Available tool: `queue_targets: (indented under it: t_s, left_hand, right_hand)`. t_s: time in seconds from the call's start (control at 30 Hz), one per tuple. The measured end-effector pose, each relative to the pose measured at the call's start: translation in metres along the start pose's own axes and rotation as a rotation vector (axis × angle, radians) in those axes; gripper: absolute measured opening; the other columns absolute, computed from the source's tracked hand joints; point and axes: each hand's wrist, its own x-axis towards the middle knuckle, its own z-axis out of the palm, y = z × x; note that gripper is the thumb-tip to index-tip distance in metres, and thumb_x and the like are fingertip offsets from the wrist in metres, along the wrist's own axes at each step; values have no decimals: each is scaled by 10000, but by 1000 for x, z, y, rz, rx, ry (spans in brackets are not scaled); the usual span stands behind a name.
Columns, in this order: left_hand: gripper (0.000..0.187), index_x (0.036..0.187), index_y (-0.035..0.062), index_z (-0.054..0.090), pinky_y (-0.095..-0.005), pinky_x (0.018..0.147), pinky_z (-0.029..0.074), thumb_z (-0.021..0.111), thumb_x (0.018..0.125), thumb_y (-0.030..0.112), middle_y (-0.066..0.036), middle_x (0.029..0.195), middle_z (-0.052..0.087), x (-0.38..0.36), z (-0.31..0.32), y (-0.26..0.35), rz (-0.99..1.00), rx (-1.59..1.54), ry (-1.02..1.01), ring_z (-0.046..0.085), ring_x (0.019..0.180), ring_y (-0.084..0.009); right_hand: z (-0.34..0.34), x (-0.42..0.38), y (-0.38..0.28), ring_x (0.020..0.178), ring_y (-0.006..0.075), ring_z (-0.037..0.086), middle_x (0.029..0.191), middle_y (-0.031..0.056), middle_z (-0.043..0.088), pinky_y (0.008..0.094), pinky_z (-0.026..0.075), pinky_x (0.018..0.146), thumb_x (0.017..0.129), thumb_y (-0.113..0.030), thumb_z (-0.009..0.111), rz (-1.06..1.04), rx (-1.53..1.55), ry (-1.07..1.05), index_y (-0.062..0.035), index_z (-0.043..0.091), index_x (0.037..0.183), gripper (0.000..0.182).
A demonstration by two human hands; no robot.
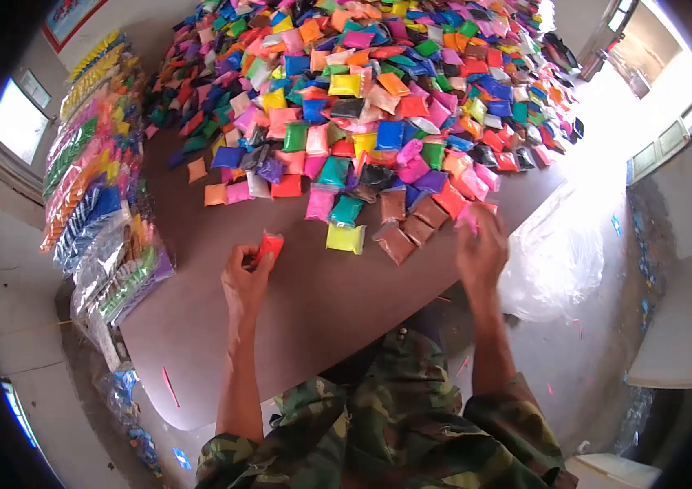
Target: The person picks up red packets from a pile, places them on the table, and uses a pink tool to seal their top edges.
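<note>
Just left of the frame's centre, the left hand [246, 279] pinches a small red, glossy, pillow-shaped plastic packet [268, 245] between thumb and fingers, lifting it slightly above the brown, matte tabletop [313, 301]. Right of centre, the right hand [482, 251] reaches to the near edge of the heap and closes its fingers on a small pink plastic packet [470, 218], though the grip is partly hidden by the back of the hand. Between the two hands lie a yellow packet [345, 237] and several brown packets [405, 224], flat and slightly puffed. Beyond them, filling the upper middle of the frame, spreads a huge heap of small multicoloured packets [379, 90], shiny and crinkled. Along the left edge lie long strips of packets sealed in clear film [93, 204]. At the lower right of the table a clear, wrinkled plastic bag [554, 261] gapes open.
</note>
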Motion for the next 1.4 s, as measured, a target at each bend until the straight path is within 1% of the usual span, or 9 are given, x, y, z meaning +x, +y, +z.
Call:
queue_targets:
  t_s: [0.2,0.4,0.5,0.6,0.73,0.77,0.83,0.93,1.4]
  left_hand:
    - [337,1223,-21,724,-348,857,611,839,955,150,-88,1115,768,-43,30,50,-159,-521,-184,734,993,-169]
    - [352,1275,-15,726,-315,904,607,837,992,164,-80,1113,781,-59,37,65,-330,-850,-439,738,1002,-150]
    - [350,1267,-10,730,-309,922,598,841,1000,188,-73,1101,782,-67,40,76,-332,-879,-432,733,993,-139]
    - [348,1264,-10,731,-311,937,592,842,1008,200,-60,1102,783,-76,48,75,-407,-941,-422,728,988,-130]
    - [343,1268,-11,727,-310,968,579,836,1015,193,-58,1137,778,-89,54,62,-463,-1010,-398,717,1020,-128]
    - [344,1273,-12,725,-309,979,574,834,1017,191,-59,1150,776,-92,51,58,-453,-1015,-378,715,1033,-130]
    - [349,1283,-15,721,-307,997,565,830,1021,190,-63,1171,771,-99,42,53,-456,-1021,-346,710,1055,-132]
    - [355,1305,-19,703,-317,1006,571,812,1035,184,-75,1202,761,-103,32,50,-472,-1016,-330,711,1079,-144]
    - [350,1297,-7,700,-325,985,593,808,1045,211,-64,1172,761,-107,38,39,-394,-1007,-328,721,1057,-151]
  right_hand:
    - [3,39,29,1203,379,673,1252,126,766,493,559,1020,918,-240,812,19,-224,-316,-108,774,1299,405]
    - [9,41,26,1153,373,684,1214,128,762,497,559,995,862,-291,863,148,-270,-396,-86,783,1161,371]
    - [-19,34,-13,1085,376,705,1156,146,762,481,559,960,871,-282,862,240,-34,-316,-67,765,1077,314]
    - [-26,-4,-59,952,224,756,1019,122,784,384,579,863,921,-219,855,369,308,-385,-6,734,1079,292]
    - [6,-66,-115,920,167,751,1060,127,767,302,607,827,987,-114,819,866,930,-687,70,638,1212,342]
    - [11,-78,-123,852,118,743,1008,93,781,235,479,613,997,-181,812,890,990,-660,0,648,1197,316]
    - [17,-89,-128,853,117,740,1051,88,783,219,431,573,1007,-184,800,861,1059,-680,3,650,1267,354]
    - [19,-87,-133,1077,175,736,1211,135,748,336,637,898,1028,-44,749,871,1091,-744,70,614,1342,361]
    - [16,-90,-126,1054,161,752,1182,95,765,298,629,856,1076,-118,711,788,1011,-875,53,628,1399,374]
